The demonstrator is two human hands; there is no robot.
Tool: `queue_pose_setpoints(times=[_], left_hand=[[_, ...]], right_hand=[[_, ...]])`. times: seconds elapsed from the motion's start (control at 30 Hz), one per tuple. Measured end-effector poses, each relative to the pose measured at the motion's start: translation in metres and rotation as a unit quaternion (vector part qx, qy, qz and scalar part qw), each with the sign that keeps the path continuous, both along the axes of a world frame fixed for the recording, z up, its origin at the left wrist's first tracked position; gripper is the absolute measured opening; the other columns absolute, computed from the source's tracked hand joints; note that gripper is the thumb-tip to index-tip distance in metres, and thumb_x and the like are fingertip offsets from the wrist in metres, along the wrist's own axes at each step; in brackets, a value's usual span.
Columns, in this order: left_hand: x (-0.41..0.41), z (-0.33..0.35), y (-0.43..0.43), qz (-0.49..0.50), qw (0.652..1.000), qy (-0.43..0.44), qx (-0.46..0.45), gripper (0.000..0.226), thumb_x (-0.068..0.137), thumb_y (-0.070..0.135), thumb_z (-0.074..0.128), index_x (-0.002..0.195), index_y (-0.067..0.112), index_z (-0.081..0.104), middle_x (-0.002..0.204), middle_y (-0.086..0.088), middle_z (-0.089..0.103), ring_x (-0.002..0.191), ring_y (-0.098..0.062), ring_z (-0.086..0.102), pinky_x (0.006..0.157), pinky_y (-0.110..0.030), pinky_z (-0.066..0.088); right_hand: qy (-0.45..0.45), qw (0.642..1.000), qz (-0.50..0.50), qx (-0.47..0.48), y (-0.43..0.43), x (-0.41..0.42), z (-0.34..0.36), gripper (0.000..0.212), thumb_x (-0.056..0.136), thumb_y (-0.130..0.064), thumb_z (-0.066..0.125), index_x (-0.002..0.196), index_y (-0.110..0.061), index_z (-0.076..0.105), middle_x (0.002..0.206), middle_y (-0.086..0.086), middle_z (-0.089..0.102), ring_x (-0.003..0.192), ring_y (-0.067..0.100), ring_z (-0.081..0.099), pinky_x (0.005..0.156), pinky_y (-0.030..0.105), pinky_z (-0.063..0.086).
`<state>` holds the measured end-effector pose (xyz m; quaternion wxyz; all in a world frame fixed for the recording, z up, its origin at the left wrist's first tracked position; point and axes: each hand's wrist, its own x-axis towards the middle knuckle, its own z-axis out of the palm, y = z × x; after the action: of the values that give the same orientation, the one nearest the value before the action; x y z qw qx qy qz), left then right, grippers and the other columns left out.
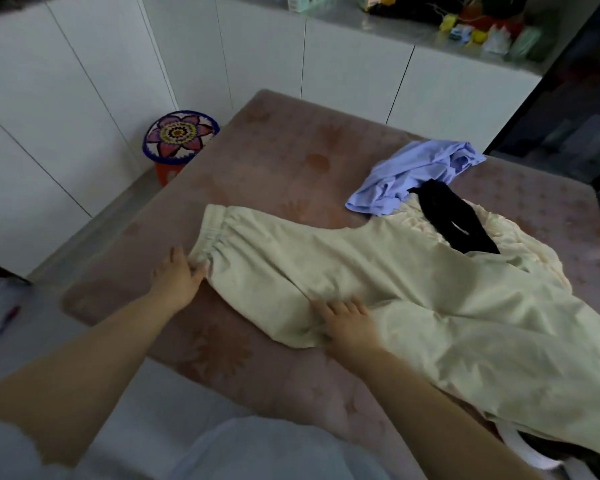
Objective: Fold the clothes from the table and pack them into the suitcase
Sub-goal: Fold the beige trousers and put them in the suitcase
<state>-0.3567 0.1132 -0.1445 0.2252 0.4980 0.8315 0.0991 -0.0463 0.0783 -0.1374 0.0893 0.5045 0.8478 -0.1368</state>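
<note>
Trousers (378, 289), pale green: pinched at the waistband corner by left hand (179, 275), thumb and fingers closed on the elastic, 9 o'clock of table (274, 150). Pressed flat at the seat by right hand (347, 320), fingers straight, gripping nothing, 6 o'clock. Spread from 9 toward 4 o'clock. Likely smoothing ahead of the first fold: keep waistband taut, sweep wrinkles out toward the legs, line up seams, then fold leg over leg. Count: two hands, one trousers, one blue garment (416, 174) at 1 o'clock, one black piece (458, 223) lying on one cream garment (527, 244) at 2. Four clothes total. Suitcase not identifiable.
</note>
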Motion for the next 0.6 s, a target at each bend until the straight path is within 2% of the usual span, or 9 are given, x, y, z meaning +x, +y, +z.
queue_pose_setpoints(times=[0.03,0.1,0.2,0.3,0.33,0.4,0.43,0.53,0.6], left_hand=[[-0.007,-0.004,0.007,-0.009,1.0,-0.01,-0.011,0.07,0.094,0.042,0.047,0.144,-0.001,0.022,0.143,-0.027,0.036,0.129,-0.043,0.037,0.106,-0.048,0.031],[-0.012,-0.005,0.018,-0.037,0.999,-0.022,-0.026,0.063,0.095,0.046,0.041,0.141,0.004,0.029,0.14,-0.023,0.042,0.127,-0.041,0.041,0.104,-0.047,0.035],[-0.005,-0.01,0.033,-0.036,0.999,-0.028,-0.025,0.054,0.095,0.04,0.046,0.132,0.002,0.04,0.131,-0.024,0.049,0.119,-0.041,0.046,0.097,-0.045,0.04],[0.002,-0.008,0.047,0.009,0.997,-0.048,-0.055,0.061,0.084,0.04,0.064,0.126,0.001,0.045,0.124,-0.019,0.054,0.112,-0.035,0.053,0.088,-0.041,0.047],[0.002,-0.006,0.051,0.031,0.994,-0.078,-0.075,0.058,0.079,0.038,0.07,0.12,0.002,0.05,0.115,-0.016,0.06,0.103,-0.032,0.058,0.08,-0.036,0.05],[0.001,0.0,0.056,0.082,0.974,-0.193,-0.089,0.031,0.077,0.02,0.076,0.095,0.003,0.058,0.079,-0.007,0.068,0.076,-0.024,0.062,0.065,-0.029,0.056],[-0.001,0.004,0.057,0.109,0.959,-0.247,-0.084,0.022,0.076,0.012,0.075,0.089,0.003,0.06,0.069,-0.006,0.067,0.07,-0.023,0.062,0.065,-0.032,0.057],[-0.013,0.019,0.059,0.111,0.934,-0.34,-0.028,0.033,0.078,0.01,0.075,0.107,0.0,0.062,0.097,-0.014,0.067,0.085,-0.029,0.064,0.062,-0.036,0.055],[-0.028,0.036,0.063,0.081,0.937,-0.339,0.02,0.03,0.084,0.014,0.069,0.112,0.004,0.062,0.102,-0.013,0.065,0.086,-0.027,0.062,0.062,-0.032,0.051]], right_hand=[[0.006,1.0,-0.024,0.004,-0.001,-0.001,-0.004,0.059,0.084,-0.023,0.06,0.14,-0.024,0.042,0.124,0.008,0.054,0.116,0.03,0.054,0.104,0.04,0.034],[0.004,0.998,-0.058,-0.018,-0.002,0.0,-0.006,0.059,0.087,-0.021,0.057,0.142,-0.028,0.038,0.126,0.007,0.051,0.117,0.029,0.052,0.096,0.038,0.04],[-0.023,0.994,-0.09,-0.049,-0.006,0.001,-0.006,0.067,0.089,-0.023,0.053,0.147,-0.034,0.024,0.135,0.003,0.04,0.124,0.024,0.043,0.098,0.034,0.038],[-0.004,0.991,-0.121,-0.055,-0.013,-0.009,-0.002,0.067,0.09,-0.031,0.048,0.149,-0.034,0.016,0.143,0.0,0.031,0.128,0.024,0.038,0.104,0.037,0.036],[0.005,0.991,-0.124,-0.05,-0.015,-0.014,-0.002,0.068,0.089,-0.036,0.046,0.149,-0.034,0.015,0.146,0.0,0.029,0.13,0.024,0.036,0.106,0.037,0.033],[0.021,0.992,-0.117,-0.041,-0.014,-0.025,-0.001,0.074,0.083,-0.051,0.035,0.15,-0.031,0.012,0.152,0.001,0.022,0.135,0.025,0.029,0.112,0.036,0.024],[0.026,0.993,-0.11,-0.041,-0.011,-0.032,0.0,0.082,0.076,-0.059,0.026,0.15,-0.03,0.009,0.155,0.001,0.018,0.138,0.024,0.024,0.115,0.036,0.018],[0.048,0.993,-0.101,-0.048,0.0,-0.052,0.002,0.097,0.061,-0.066,0.012,0.151,-0.03,0.002,0.158,0.0,0.007,0.143,0.02,0.012,0.118,0.036,0.006],[0.078,0.99,-0.107,-0.05,0.008,-0.066,0.008,0.098,0.061,-0.067,0.014,0.15,-0.031,-0.001,0.159,-0.001,0.006,0.144,0.018,0.01,0.118,0.037,0.005]])
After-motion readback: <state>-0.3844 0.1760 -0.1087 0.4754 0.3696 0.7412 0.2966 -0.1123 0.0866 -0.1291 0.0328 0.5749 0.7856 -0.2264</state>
